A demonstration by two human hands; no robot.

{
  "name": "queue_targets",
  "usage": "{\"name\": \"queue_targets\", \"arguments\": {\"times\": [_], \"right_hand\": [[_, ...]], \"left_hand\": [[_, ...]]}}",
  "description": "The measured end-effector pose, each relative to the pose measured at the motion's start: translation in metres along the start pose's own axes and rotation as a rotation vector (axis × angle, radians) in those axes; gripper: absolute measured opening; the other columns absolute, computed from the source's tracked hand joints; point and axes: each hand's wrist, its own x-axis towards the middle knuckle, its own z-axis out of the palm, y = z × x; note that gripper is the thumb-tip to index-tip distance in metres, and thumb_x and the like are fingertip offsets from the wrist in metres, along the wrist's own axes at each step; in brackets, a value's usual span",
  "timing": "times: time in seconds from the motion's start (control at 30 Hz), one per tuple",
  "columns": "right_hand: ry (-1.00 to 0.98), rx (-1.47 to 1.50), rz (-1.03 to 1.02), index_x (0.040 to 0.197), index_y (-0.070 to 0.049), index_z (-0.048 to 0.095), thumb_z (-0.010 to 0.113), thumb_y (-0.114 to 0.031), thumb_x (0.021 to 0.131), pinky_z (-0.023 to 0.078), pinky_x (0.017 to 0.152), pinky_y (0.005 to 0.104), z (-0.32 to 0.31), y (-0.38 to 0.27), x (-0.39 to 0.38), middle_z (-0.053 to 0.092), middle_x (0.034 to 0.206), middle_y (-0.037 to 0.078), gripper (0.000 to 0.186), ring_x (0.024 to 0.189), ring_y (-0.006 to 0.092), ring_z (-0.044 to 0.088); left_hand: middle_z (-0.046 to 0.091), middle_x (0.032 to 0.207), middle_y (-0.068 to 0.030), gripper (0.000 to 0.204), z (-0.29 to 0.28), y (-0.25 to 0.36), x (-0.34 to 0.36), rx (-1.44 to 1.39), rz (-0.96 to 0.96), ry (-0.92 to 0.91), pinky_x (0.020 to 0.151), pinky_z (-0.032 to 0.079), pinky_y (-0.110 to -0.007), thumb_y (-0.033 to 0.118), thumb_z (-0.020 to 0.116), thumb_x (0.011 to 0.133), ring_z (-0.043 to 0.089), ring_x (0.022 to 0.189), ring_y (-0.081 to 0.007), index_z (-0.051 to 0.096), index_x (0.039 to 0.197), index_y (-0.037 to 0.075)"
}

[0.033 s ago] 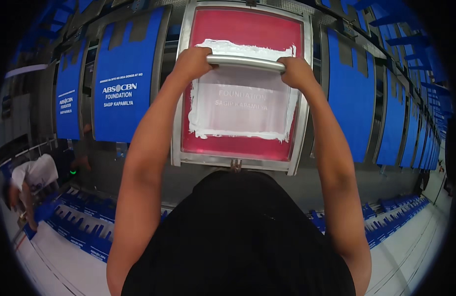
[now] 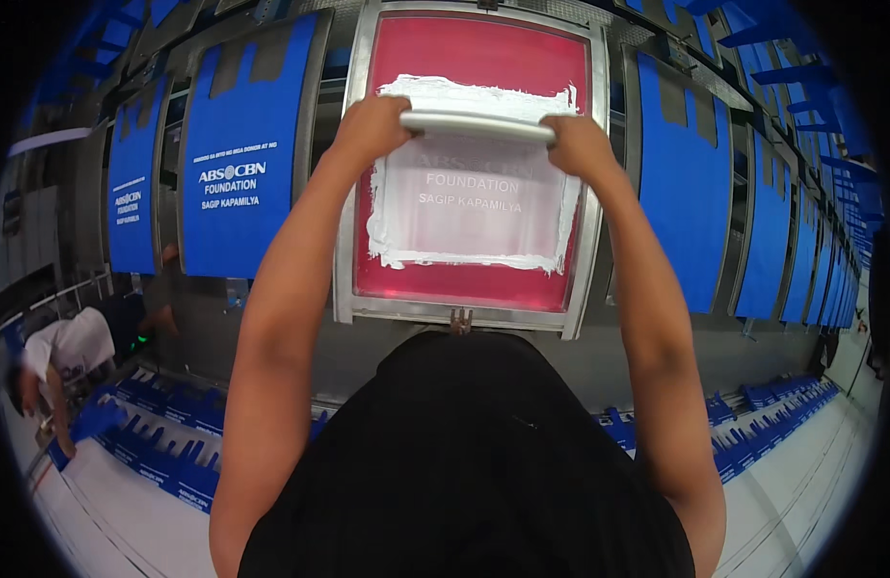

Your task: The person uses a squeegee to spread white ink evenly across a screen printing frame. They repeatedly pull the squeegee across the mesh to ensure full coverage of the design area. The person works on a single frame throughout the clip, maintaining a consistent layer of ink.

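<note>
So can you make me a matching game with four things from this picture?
Things:
1. squeegee
2. ink
3. screen frame
4. co-worker

Clues:
A. in a white top, bending over at the far left
B. metal, around a red screen
C. held near both ends
D. white, smeared in a ragged border

Right pairs: 1-C, 2-D, 3-B, 4-A

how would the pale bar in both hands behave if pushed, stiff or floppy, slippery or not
The pale bar is probably stiff, spanning the gap between the left hand and the right hand without clear sag. It likely slides fairly easily, given the wet-looking white paste on the red screen. Its smooth-looking surface might feel slippery.
</note>
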Motion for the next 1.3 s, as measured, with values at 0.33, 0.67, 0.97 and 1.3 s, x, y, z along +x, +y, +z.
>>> {"name": "queue_targets", "arguments": {"times": [0.33,0.67,0.97,1.3], "right_hand": [[0.082,0.022,-0.042,0.101,-0.011,0.068,0.063,-0.001,0.066,0.026,0.111,0.0560,0.069,-0.033,-0.135,0.070,0.089,0.009,0.037,0.089,0.0273,0.065],[-0.109,-0.061,0.067,0.102,-0.017,0.068,0.061,-0.007,0.068,0.039,0.098,0.0479,0.005,-0.023,-0.076,0.070,0.084,0.011,0.036,0.085,0.0283,0.067],[-0.018,-0.014,0.062,0.102,-0.015,0.068,0.064,-0.006,0.068,0.026,0.109,0.0577,0.059,-0.028,-0.108,0.069,0.095,0.008,0.035,0.093,0.0253,0.065],[-0.133,-0.010,0.021,0.119,-0.013,0.065,0.058,-0.011,0.068,0.048,0.094,0.0407,-0.041,0.021,0.042,0.067,0.110,0.016,0.052,0.106,0.0328,0.062]], "left_hand": [[0.066,0.091,-0.0157,0.029,0.063,0.027,-0.143,-0.103,0.035,0.054,0.077,0.048,-0.045,-0.001,0.069,0.059,0.060,0.086,-0.0355,0.064,0.087,0.005],[0.068,0.102,-0.0143,0.042,0.012,0.011,-0.067,-0.021,-0.121,-0.136,0.087,0.049,-0.042,0.029,0.077,0.073,0.065,0.096,-0.0307,0.067,0.109,0.009],[0.067,0.086,-0.0141,0.026,0.046,0.026,-0.105,-0.055,-0.032,0.017,0.076,0.051,-0.044,0.006,0.074,0.061,0.064,0.083,-0.0341,0.068,0.086,0.007],[0.069,0.092,-0.0149,0.046,-0.018,-0.001,0.035,-0.002,-0.025,0.152,0.080,0.049,-0.043,0.034,0.081,0.068,0.064,0.090,-0.0351,0.068,0.102,0.006]]}}
